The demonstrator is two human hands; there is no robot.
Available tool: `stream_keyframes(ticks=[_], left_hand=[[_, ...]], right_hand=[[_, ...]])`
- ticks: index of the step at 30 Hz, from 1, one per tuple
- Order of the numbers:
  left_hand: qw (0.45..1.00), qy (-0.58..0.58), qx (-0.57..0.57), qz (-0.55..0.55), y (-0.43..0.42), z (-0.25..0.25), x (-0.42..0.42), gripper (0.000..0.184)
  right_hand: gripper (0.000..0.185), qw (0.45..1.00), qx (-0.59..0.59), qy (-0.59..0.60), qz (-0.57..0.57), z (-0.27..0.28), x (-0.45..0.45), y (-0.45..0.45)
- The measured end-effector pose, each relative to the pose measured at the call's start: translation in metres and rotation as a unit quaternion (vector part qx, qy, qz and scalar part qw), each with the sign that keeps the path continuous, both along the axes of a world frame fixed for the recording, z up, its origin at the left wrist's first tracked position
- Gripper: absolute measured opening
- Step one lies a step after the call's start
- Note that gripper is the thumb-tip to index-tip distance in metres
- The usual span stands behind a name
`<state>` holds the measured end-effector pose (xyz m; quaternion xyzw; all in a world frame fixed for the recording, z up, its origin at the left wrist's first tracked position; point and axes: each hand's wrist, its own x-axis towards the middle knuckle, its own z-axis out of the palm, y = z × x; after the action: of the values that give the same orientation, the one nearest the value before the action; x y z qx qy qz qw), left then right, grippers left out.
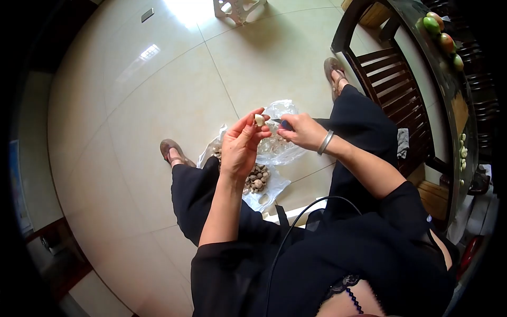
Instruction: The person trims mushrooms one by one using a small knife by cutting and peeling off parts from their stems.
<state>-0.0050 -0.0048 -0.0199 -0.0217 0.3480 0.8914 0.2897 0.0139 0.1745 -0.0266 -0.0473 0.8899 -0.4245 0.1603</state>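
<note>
Between the thumb and fingers of my left hand (243, 138) is a small whitish piece (259, 120), held up at the middle of the view. Just to its right, my right hand (302, 131) is closed around a small tool with a dark blue handle (285, 126); its tip is too small to make out. Below my hands, a white plastic bag (270, 187) lies open on the floor with many brown, roundish lumps (257, 178) on it. A clear plastic bag (282, 153) with pale bits in it lies beside that one, under my right hand.
A dark wooden bench (385, 76) stands at the right, beside a dark table (458, 113) with several green-red fruits (432, 25) and white pieces (463, 153). A pale plastic stool (238, 11) stands at the top. A flat grey object (148, 15) lies on the floor.
</note>
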Motion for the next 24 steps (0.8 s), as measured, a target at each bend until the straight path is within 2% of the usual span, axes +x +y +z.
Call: stream_keyframes(ticks=[2,4,5,12,14,16,23,24], left_hand=[[1.0,0.008,-0.015,-0.002,0.001,0.001,0.001,0.036],[1.0,-0.002,-0.016,0.005,0.0,0.001,0.002,0.035],[1.0,0.0,-0.02,0.004,0.0,0.0,0.002,0.034],[0.999,-0.018,-0.023,0.014,-0.001,-0.005,0.003,0.025],[0.998,-0.022,-0.053,0.027,-0.001,-0.006,0.003,0.025],[0.998,-0.02,-0.051,0.026,0.0,-0.006,0.003,0.024],[0.997,-0.001,-0.072,0.025,0.003,-0.004,0.005,0.023],[0.997,-0.001,-0.072,0.024,0.004,-0.004,0.005,0.023]], right_hand=[[0.022,1.0,-0.006,-0.018,-0.007,0.005,0.0,0.001],[0.021,0.998,-0.043,0.046,-0.017,0.008,0.0,0.0],[0.019,0.993,-0.098,0.065,-0.023,0.007,0.001,0.0],[0.015,0.975,-0.181,0.124,-0.037,0.015,0.0,-0.001],[0.015,0.976,-0.178,0.12,-0.036,0.019,0.001,-0.001],[0.014,0.965,-0.191,0.179,-0.03,0.02,0.0,-0.003],[0.014,0.968,-0.156,0.192,-0.03,0.025,0.0,-0.005],[0.012,0.962,-0.154,0.226,-0.013,0.02,-0.001,-0.004]])
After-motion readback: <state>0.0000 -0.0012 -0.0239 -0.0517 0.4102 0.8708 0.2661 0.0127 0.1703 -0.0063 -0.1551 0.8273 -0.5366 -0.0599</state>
